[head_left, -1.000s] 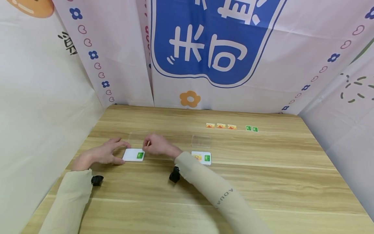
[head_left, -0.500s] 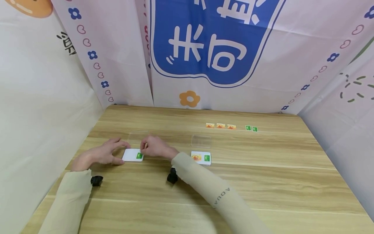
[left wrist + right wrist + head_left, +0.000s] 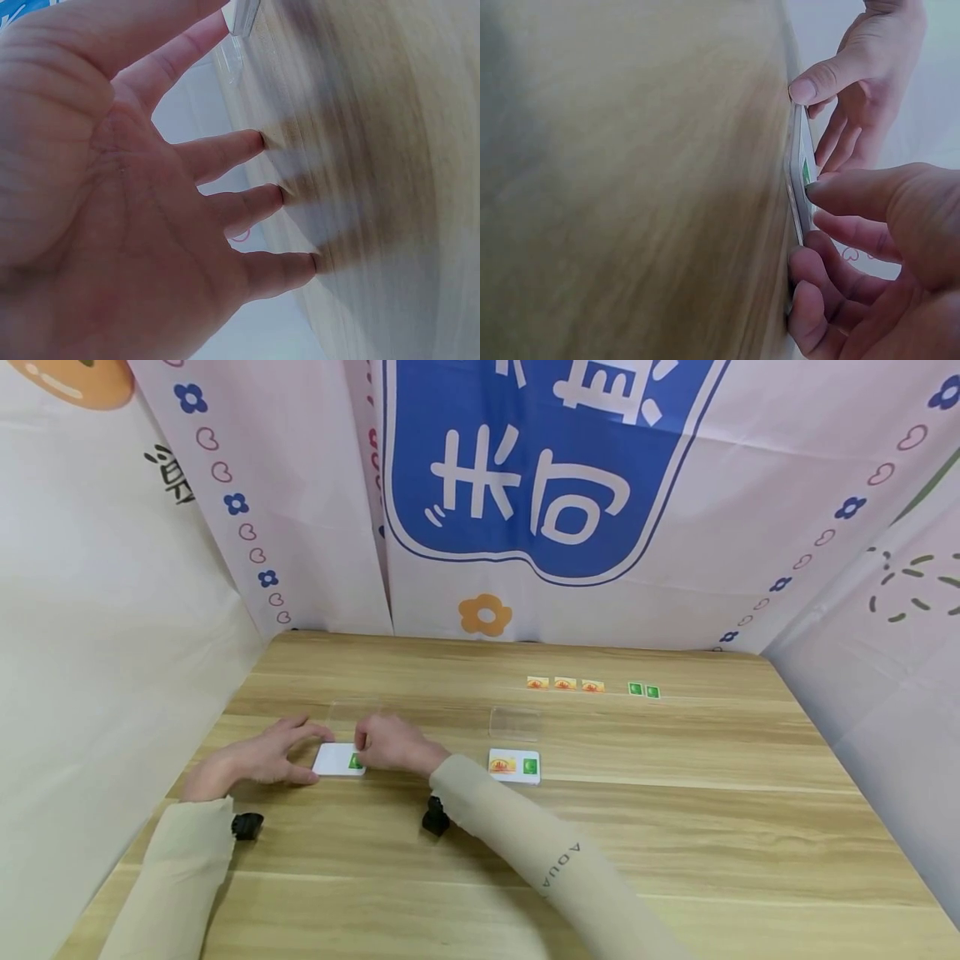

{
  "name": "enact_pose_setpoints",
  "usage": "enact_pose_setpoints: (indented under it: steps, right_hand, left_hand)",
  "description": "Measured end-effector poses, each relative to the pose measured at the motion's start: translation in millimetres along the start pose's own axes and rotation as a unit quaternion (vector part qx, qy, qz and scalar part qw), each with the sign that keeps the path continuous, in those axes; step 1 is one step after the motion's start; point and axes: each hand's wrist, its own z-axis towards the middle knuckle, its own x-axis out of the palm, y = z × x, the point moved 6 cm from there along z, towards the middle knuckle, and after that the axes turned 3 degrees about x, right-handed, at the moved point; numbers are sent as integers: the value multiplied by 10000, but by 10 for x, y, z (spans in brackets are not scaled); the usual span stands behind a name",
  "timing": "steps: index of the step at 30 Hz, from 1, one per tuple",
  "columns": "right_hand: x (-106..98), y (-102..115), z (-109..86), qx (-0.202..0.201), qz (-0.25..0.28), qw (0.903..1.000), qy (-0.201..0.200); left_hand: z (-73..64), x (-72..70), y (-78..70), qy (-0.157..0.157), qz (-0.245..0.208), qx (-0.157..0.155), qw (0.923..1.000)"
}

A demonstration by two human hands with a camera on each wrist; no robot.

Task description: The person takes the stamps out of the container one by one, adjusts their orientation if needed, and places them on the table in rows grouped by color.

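A white card (image 3: 333, 759) lies at the table's left side, a green sticker (image 3: 354, 762) near its right end. My left hand (image 3: 270, 753) holds the card's left end between thumb and index finger. In the left wrist view, the left hand's other fingers (image 3: 240, 204) rest spread on the wood. My right hand (image 3: 393, 743) is over the card's right end, partly hiding the sticker. In the right wrist view, its thumb and index tips meet at the green sticker (image 3: 807, 171), and the lower fingers (image 3: 814, 300) are curled beside the card's end.
Another white card (image 3: 522, 754) bears an orange sticker (image 3: 502, 765) and a green sticker (image 3: 531, 767). Clear plastic rectangles (image 3: 515, 724) lie behind both cards. Three orange stickers (image 3: 565, 683) and two green stickers (image 3: 644, 690) lie at the back. Printed curtains (image 3: 420, 602) border the table.
My right hand has moved slightly left, from beside the card's right end onto it, covering part of the green sticker. The left hand has stayed at the card's left end.
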Motion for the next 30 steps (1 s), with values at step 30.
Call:
enact_pose_setpoints:
  steps: [30]
  right_hand:
    - [14, 65, -39, 288, -381, 9989, -23]
  left_hand:
    - [-1, 9, 33, -25, -103, 47, 9999]
